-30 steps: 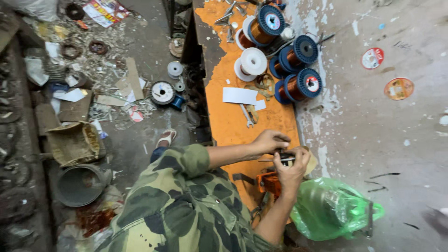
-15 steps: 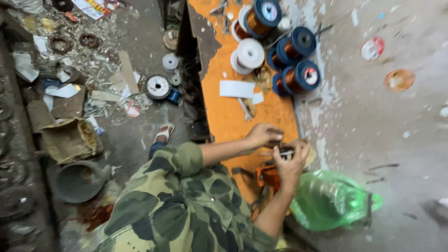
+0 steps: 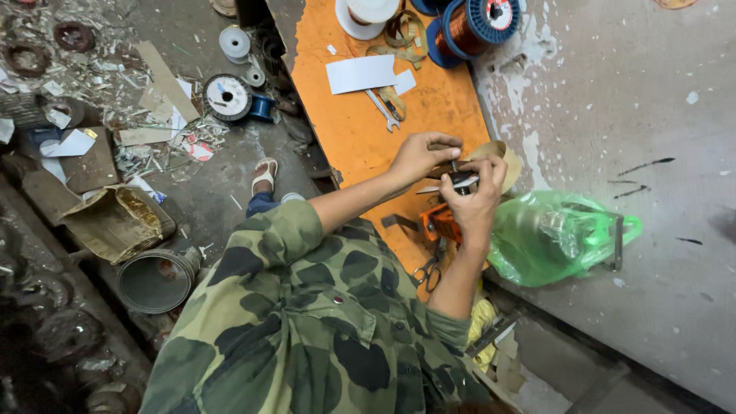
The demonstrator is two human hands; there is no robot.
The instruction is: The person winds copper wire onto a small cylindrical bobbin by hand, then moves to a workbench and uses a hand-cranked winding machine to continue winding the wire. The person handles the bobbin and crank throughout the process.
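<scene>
Left hand [image 3: 418,157] curled, fingertips pinched on a small dark part [image 3: 461,181] at centre frame; right hand [image 3: 477,201] wrapped round the same part from below, fingers closed, thumb up. Exact nature of the part not clear, too small; thin pale strip crossing it. Both forearms reaching in from lower centre, left one bare from a camouflage sleeve [image 3: 276,230], right wrist bent inward. Best handled, by judgement, with right hand gripping steady and left doing the fine work, elbows in close. Just under the hands, an orange tool [image 3: 438,222] on the orange table [image 3: 345,130], scissors [image 3: 426,270] lower still. Beside the right hand, roll of tan tape [image 3: 506,157]; right of that, green plastic bag [image 3: 560,238] on the grey floor. Upper part of the table: white card [image 3: 360,73], spanner [image 3: 381,109], copper wire spool [image 3: 469,24] with blue flanges at top edge. Left of frame: scrap, cardboard box [image 3: 115,222], metal bucket [image 3: 157,277].
</scene>
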